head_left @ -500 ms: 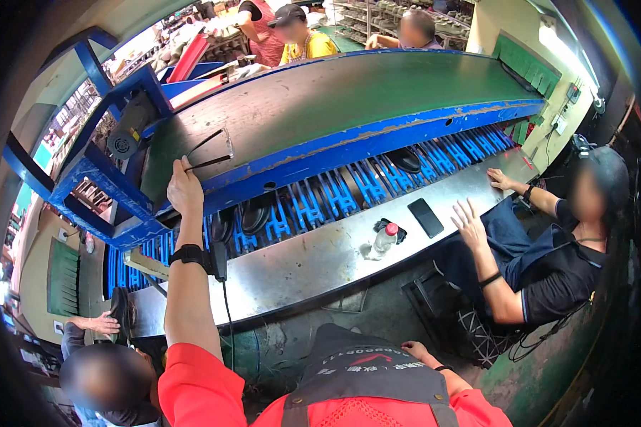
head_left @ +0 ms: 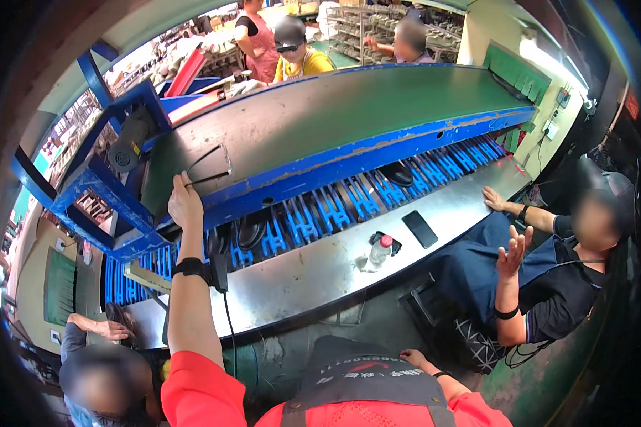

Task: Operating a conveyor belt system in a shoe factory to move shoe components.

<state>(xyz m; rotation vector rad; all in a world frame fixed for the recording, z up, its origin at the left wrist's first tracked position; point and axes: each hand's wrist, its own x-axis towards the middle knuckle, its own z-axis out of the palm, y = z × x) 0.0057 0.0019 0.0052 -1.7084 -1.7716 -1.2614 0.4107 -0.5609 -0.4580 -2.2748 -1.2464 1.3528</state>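
Head view: one pair of glasses (head_left: 210, 178), counted in the person's left hand (head_left: 185, 201), whose fingertips are pinched on it over the left part of the one green belt (head_left: 349, 107); contact with the belt cannot be determined. Right hand (head_left: 412, 357): beside the dark apron (head_left: 367, 366); finger closure cannot be determined. On the one steel bench (head_left: 292, 281): one black phone (head_left: 420, 228) and one red-capped bottle (head_left: 380, 252), near each other. One black corded device (head_left: 219, 274) is beside the left forearm. Co-workers: two near the bench, three beyond the belt.
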